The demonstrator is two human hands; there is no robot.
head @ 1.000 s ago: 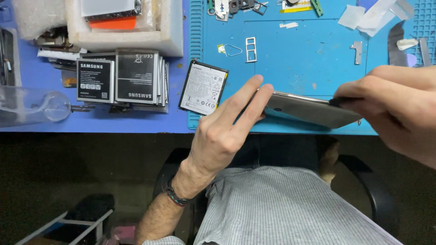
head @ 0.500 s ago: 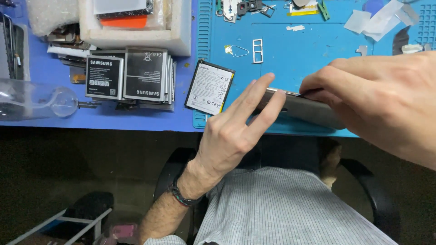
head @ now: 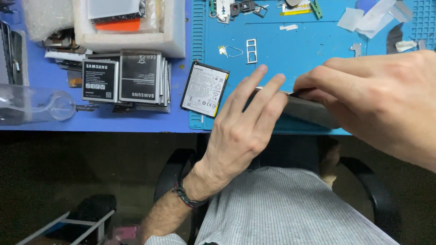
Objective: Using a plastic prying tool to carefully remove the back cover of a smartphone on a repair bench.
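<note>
At centre frame, a left hand [head: 243, 129] steadies a dark phone [head: 309, 111] over the blue work mat [head: 295, 50], fingers spread along its edge. The right hand [head: 377, 97] pinches the phone's upper edge. A loose white-labelled battery [head: 205, 89] lies just left.

A blue table [head: 113, 122] runs across the top, with a lighter blue mat [head: 290, 50] laid on its right part. Below its edge the floor [head: 91, 168] is dark and dim. A black chair [head: 368, 190] with curved armrests stands at the table. Light falls evenly on the tabletop.
</note>
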